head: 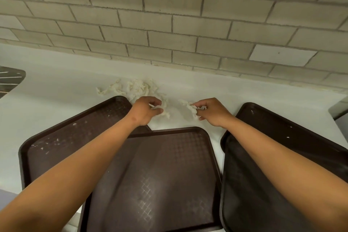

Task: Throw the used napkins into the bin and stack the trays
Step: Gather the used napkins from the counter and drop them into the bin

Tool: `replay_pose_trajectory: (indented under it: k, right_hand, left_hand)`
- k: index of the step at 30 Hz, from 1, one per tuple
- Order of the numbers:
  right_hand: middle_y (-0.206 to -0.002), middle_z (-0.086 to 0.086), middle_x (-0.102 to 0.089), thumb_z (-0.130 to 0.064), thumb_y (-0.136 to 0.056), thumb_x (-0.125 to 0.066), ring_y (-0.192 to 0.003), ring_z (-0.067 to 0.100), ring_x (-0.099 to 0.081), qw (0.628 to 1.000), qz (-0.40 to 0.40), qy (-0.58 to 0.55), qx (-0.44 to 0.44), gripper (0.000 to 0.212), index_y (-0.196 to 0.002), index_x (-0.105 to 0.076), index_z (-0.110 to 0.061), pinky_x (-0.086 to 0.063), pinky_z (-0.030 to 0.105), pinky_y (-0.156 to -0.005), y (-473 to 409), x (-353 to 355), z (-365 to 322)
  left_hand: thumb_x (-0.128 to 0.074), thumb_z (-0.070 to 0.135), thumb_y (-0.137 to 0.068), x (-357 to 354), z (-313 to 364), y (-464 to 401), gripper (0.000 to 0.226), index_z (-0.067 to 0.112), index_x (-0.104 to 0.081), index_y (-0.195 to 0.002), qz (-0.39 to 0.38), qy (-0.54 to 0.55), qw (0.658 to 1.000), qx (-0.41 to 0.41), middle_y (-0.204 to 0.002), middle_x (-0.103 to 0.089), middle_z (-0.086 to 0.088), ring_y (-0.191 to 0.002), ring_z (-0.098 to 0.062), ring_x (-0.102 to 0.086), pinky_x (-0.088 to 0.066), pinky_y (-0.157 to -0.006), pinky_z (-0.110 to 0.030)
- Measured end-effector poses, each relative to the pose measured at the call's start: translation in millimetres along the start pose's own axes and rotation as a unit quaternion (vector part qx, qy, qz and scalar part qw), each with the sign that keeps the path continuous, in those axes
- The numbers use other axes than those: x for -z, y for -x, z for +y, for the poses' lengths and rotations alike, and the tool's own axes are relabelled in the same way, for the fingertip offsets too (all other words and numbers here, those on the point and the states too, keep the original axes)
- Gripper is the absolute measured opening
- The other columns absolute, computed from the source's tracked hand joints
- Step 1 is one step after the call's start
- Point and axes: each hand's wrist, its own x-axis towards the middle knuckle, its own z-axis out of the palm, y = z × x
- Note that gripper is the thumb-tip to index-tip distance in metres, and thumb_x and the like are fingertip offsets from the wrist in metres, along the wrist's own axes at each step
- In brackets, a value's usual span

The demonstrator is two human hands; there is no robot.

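Note:
Three dark brown trays lie on a white counter (56, 88): a left tray (62, 135), a middle tray (169, 175) overlapping its corner, and a right tray (293, 137). Crumpled white napkin pieces (131, 87) are strewn behind the trays near the wall. My left hand (145, 111) pinches a napkin piece at the pile's near edge. A separate napkin piece (190, 110) is pinched by my right hand (212, 112). White crumbs dot the left and right trays. No bin is in view.
A grey brick wall (169, 15) rises directly behind the counter. A dark object with pale stripes (9, 79) sits at the far left edge. The counter's right end (339, 107) drops off beside the right tray.

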Motion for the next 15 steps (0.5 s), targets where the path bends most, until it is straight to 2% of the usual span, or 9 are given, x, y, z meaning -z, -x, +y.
replay_pose_trajectory:
  k: [3,8,10,13,15]
  right_hand:
    - [-0.114,-0.003,-0.072,-0.014,-0.092,-0.071,-0.094,0.018,-0.071,1.000,-0.005,-0.028,-0.003,0.021,-0.112,-0.078,-0.019,-0.062,0.031,-0.081,21.2,6.4,2.5]
    - [-0.106,-0.007,-0.076,-0.017,-0.093,-0.072,-0.091,0.025,-0.074,0.998,-0.004,-0.056,0.011,0.018,-0.105,-0.079,-0.027,-0.062,0.043,-0.085,62.6,14.6,18.4]
    - [-0.104,-0.010,-0.076,-0.018,-0.093,-0.072,-0.090,0.028,-0.074,0.998,-0.004,-0.065,0.015,0.018,-0.102,-0.080,-0.031,-0.061,0.047,-0.086,80.9,16.7,27.2]
    - [-0.102,-0.006,-0.077,-0.017,-0.094,-0.071,-0.090,0.026,-0.074,0.996,-0.002,-0.092,0.016,0.018,-0.103,-0.080,-0.029,-0.062,0.041,-0.083,109.2,19.5,38.7]
    - [-0.099,-0.002,-0.077,-0.014,-0.094,-0.070,-0.088,0.022,-0.072,0.993,0.004,-0.114,0.016,0.018,-0.103,-0.080,-0.026,-0.061,0.034,-0.081,129.0,21.1,44.1]
  left_hand:
    - [-0.080,0.025,-0.085,-4.1,10.6,16.5,0.025,0.019,-0.072,-0.108,-0.002,0.033,0.999,-0.004,-0.104,-0.069,0.010,-0.082,0.002,-0.062,-0.041,-0.068,-0.003]
    - [-0.081,0.027,-0.085,-20.6,30.5,50.9,0.025,0.021,-0.072,-0.108,-0.014,0.071,0.997,-0.007,-0.106,-0.068,0.013,-0.091,-0.002,-0.065,-0.048,-0.078,-0.014]
    - [-0.081,0.027,-0.085,-32.7,37.2,66.5,0.024,0.024,-0.072,-0.106,-0.023,0.084,0.996,0.001,-0.105,-0.069,0.014,-0.089,-0.004,-0.067,-0.048,-0.078,-0.011]
    - [-0.081,0.025,-0.084,-54.8,44.5,89.5,0.020,0.026,-0.071,-0.101,-0.039,0.098,0.994,0.007,-0.095,-0.072,0.011,-0.079,-0.012,-0.068,-0.048,-0.070,-0.007]
    - [-0.083,0.023,-0.083,-68.6,46.6,102.6,0.020,0.023,-0.073,-0.100,-0.051,0.119,0.991,0.010,-0.094,-0.075,0.004,-0.083,-0.028,-0.071,-0.054,-0.077,-0.020]
